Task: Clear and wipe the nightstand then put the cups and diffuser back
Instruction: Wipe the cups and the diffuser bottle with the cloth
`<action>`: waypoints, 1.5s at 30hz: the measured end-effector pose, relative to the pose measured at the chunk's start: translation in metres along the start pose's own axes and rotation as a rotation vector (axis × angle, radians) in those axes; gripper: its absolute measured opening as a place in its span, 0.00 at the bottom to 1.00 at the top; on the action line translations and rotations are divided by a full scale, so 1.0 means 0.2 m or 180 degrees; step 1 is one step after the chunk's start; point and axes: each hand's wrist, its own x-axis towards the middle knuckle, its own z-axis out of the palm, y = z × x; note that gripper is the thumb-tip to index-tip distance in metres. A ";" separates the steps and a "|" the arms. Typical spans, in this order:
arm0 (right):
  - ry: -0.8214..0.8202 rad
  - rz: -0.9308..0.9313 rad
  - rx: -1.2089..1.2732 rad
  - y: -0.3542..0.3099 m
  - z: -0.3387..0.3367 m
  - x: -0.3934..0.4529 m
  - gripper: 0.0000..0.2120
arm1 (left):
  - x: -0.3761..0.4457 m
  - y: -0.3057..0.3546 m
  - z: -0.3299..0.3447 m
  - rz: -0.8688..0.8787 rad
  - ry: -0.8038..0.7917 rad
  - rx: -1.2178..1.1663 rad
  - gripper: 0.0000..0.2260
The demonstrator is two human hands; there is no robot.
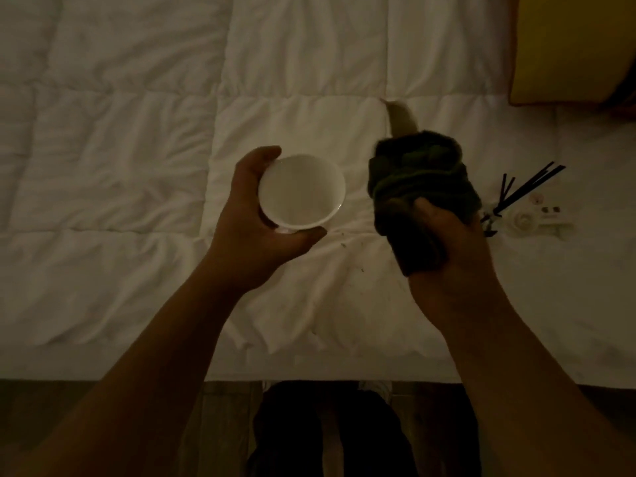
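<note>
**Two hands full over the bed, cup and cloth**

Your left hand [261,218] holds a white cup [301,191] from the side, thumb up on the far rim, fingers curled round the wall and under the base. The cup is upright, mouth toward the camera, looks empty. It hangs above the white duvet [120,149], not resting on it. Holding it level makes sense: nothing tips out and the rim stays free.

Your right hand [447,256] clamps a dark bunched cloth [420,187], fingers wrapped tight round its lower part, the wad sticking up past the knuckles. Probably balled that way so one fist controls it, ready for wiping. A pale thing pokes out behind the cloth top; cannot tell what it is.

The reed diffuser [523,204] lies on its side on the duvet, just right of the cloth hand, dark sticks fanned up and right, pale bottle and small parts beside it. Parked on the bed, likely to get it off the nightstand. Only one cup is visible; a second is not in view. The nightstand is not in view either.

A yellow pillow [568,46] sits at top right. Floor and your dark legs show at the bottom edge. Light is dim, fine detail is lost.

Judged stage: items cleared to the bed, return to the nightstand not yet done.
</note>
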 end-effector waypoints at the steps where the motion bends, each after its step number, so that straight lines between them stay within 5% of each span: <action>1: 0.0127 -0.0051 -0.0190 0.02 0.02 -0.02 0.14 | -0.01 0.03 0.00 -0.0080 -0.0096 -0.0158 0.45; 4: 0.0201 0.0232 -0.0189 0.08 0.07 -0.05 0.14 | -0.03 0.11 0.00 -0.0168 -0.0514 -0.0101 0.43; 10: 0.0443 0.0733 0.0262 0.03 0.11 0.11 0.20 | 0.05 0.17 -0.04 -0.0120 -0.1344 0.1235 0.44; 13: 0.0480 0.0798 0.0640 0.04 0.15 0.15 0.28 | 0.08 0.18 0.00 -0.0737 -0.1043 0.0024 0.39; 16: 0.0468 0.0335 0.0765 0.06 0.17 0.15 0.24 | 0.04 0.16 0.09 -0.1656 -0.0397 -0.1321 0.34; 20: 0.0648 -0.0549 -0.0554 0.15 0.19 0.04 0.21 | -0.02 0.14 0.23 -0.2189 -0.0011 -0.2206 0.29; 25: 0.0073 -0.1475 -0.2367 0.25 0.19 -0.01 0.25 | -0.03 0.13 0.27 -0.2243 -0.0061 -0.4212 0.23; 32: 0.0860 -0.0813 -0.1378 0.18 0.28 0.17 0.21 | -0.04 0.09 0.26 -0.2284 0.0304 -0.3460 0.19; 37: 0.1198 -0.0256 -0.0096 0.16 0.29 0.24 0.26 | 0.00 0.12 0.23 -0.2449 0.0703 -0.3966 0.29; 45: 0.1190 -0.0672 -0.0926 0.28 0.27 0.03 0.25 | 0.03 0.15 0.19 -0.2393 0.0421 -0.4914 0.31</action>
